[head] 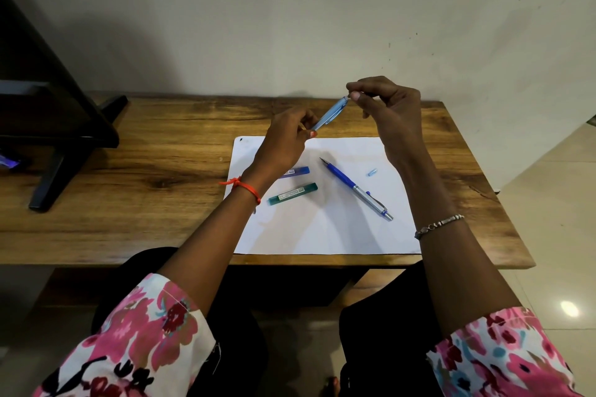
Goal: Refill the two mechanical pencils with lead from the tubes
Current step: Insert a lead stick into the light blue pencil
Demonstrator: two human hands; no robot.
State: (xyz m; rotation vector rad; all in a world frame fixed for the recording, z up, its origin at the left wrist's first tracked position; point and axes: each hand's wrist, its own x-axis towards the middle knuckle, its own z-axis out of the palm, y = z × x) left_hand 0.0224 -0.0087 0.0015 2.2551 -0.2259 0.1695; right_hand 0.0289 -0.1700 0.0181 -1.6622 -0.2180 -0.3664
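My left hand point(287, 135) grips the lower end of a light blue mechanical pencil point(332, 113), held tilted above the table. The thumb and forefinger of my right hand point(387, 106) pinch at the pencil's top end; whether they hold a lead or the eraser piece is too small to tell. A small light blue cap point(372, 172) lies on the white paper point(322, 229). A dark blue and silver mechanical pencil point(356, 188) lies diagonally on the paper. A blue lead tube point(298, 171) and a green lead tube point(293, 194) lie side by side, the blue one partly hidden by my left wrist.
The paper lies on a wooden table point(145, 177) against a pale wall. A black stand point(58, 126) occupies the table's left end. My knees sit under the front edge, and tiled floor shows at the right.
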